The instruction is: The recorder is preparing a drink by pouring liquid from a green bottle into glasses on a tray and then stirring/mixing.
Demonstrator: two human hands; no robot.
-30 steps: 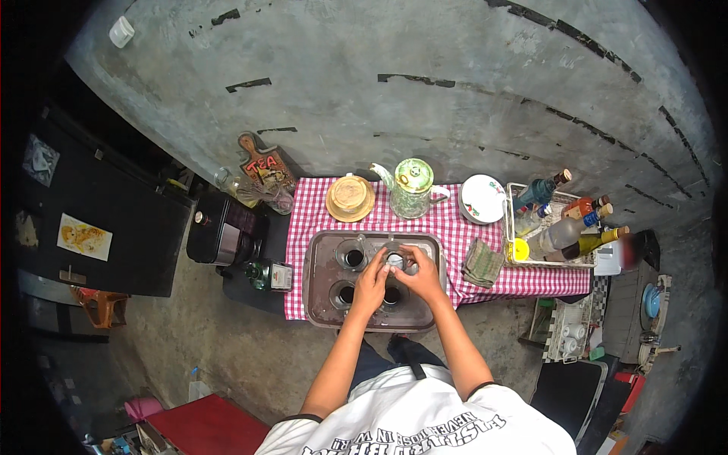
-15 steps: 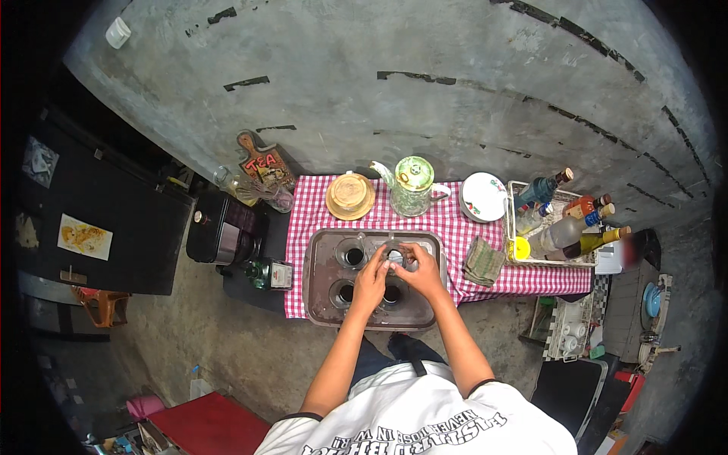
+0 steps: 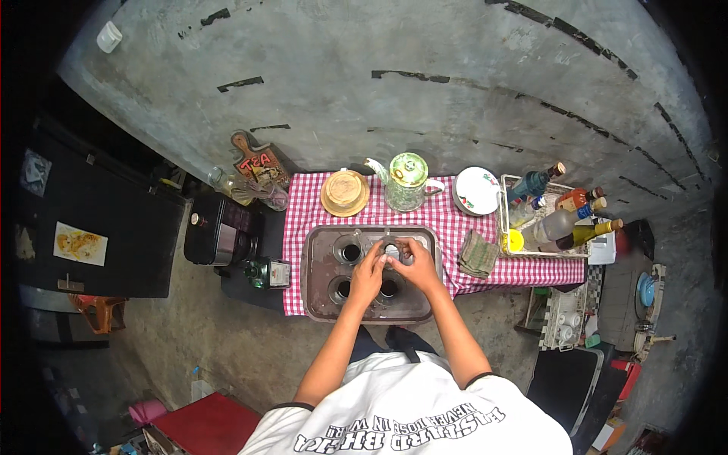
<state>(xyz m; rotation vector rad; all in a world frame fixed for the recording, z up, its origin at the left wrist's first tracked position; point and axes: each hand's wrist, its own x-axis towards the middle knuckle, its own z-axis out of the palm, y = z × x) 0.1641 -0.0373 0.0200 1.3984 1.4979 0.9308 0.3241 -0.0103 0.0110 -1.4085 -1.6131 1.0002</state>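
Observation:
Over the far right part of a brown tray (image 3: 312,277), my left hand (image 3: 368,277) and my right hand (image 3: 416,267) close around a clear glass (image 3: 391,249) with something dark inside. The fingers curl at both its sides, and the thumbs nearly meet at its near side. Whether the glass rests on the tray cannot be made out. Other glasses with dark contents stand in the tray: one just left of my hands (image 3: 349,252), one at near left (image 3: 341,288) and one at near right (image 3: 389,290).
On the checked tablecloth (image 3: 296,208) stand a round wooden lidded container (image 3: 346,191), a green-and-white teapot (image 3: 407,182) and white bowls (image 3: 477,191). A folded cloth (image 3: 478,254) lies at right beside a bottle basket (image 3: 542,250). A black machine (image 3: 220,233) is at left.
My hands have stayed around the same glass, with the fingers shifting slightly. The glass now looks more upright. The whole view has shifted a little.

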